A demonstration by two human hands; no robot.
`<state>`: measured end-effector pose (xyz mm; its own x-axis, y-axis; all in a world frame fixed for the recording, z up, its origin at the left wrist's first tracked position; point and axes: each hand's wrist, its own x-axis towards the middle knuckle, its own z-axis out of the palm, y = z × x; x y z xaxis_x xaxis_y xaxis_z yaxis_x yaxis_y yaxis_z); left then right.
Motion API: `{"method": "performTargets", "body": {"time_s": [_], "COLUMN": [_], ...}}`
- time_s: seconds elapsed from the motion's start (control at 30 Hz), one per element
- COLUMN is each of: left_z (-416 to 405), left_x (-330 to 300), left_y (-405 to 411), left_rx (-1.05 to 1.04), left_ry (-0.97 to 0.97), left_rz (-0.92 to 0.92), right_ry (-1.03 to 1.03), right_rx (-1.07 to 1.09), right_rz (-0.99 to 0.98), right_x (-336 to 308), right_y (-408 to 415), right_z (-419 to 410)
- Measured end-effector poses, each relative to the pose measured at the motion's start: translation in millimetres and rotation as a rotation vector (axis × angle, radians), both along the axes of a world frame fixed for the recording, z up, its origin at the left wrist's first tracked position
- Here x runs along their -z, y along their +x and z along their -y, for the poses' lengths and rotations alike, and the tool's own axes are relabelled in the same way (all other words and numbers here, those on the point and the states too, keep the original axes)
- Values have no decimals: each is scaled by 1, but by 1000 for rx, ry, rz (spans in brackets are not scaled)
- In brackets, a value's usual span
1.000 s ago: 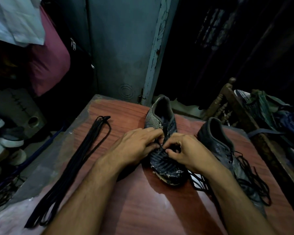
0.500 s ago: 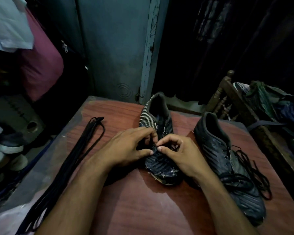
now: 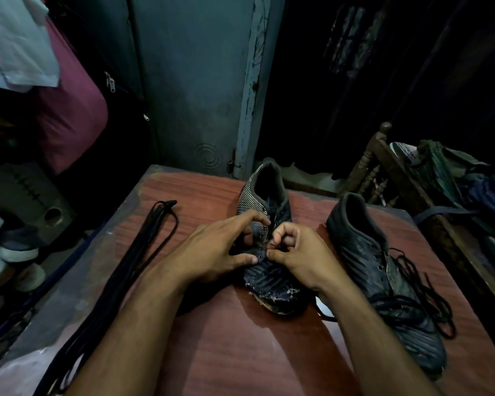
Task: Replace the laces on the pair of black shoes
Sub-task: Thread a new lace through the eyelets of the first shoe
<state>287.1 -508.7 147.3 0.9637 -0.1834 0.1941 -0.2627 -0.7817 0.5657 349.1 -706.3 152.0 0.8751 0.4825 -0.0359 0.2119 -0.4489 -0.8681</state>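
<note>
At frame centre, the left hand grips the striped shoe while the right hand pinches its lace; spare laces lie left.

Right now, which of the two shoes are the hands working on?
The striped-heel shoe in the middle, under both hands; the other shoe, at the right, lies untouched with loose laces.

You are in a cramped, dim room of a home, a storage or bedroom corner. At 12 o'clock stands a worn grey-blue painted door with a peeling frame. At 10 o'clock a maroon zipped fabric bag hangs under pale folded cloth. At 9 o'clock pale sneakers sit low. At 3 o'clock a turned wooden bedpost stands beside heaped rumpled clothes
</note>
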Motion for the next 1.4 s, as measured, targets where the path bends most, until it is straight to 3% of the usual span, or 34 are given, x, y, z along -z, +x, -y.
{"method": "performTargets", "body": {"time_s": [0.37,0.57,0.7,0.8,1.1,1.27,1.4], "left_z": [-2,-2,-2,-2,5,14,18], "left_x": [6,9,8,7,0,-2,-3], "left_y": [5,7,8,7,5,5,3], "left_rx": [-55,-64,-70,-78,49,31,13], "left_ry": [-180,-186,-191,-146,192,266,271], "left_rz": [91,128,111,105,8,-25,9], "right_ry": [158,-41,-37,-31,145,104,31], "right_rx": [-99,-112,-125,-101,8,32,71], "right_rz": [-384,-239,-219,-79,6,75,260], "right_x": [-13,-13,-9,-6,0,0,-3], "right_y": [7,12,11,8,-2,-8,-16], "right_z": [4,-3,-3,0,24,25,29]}}
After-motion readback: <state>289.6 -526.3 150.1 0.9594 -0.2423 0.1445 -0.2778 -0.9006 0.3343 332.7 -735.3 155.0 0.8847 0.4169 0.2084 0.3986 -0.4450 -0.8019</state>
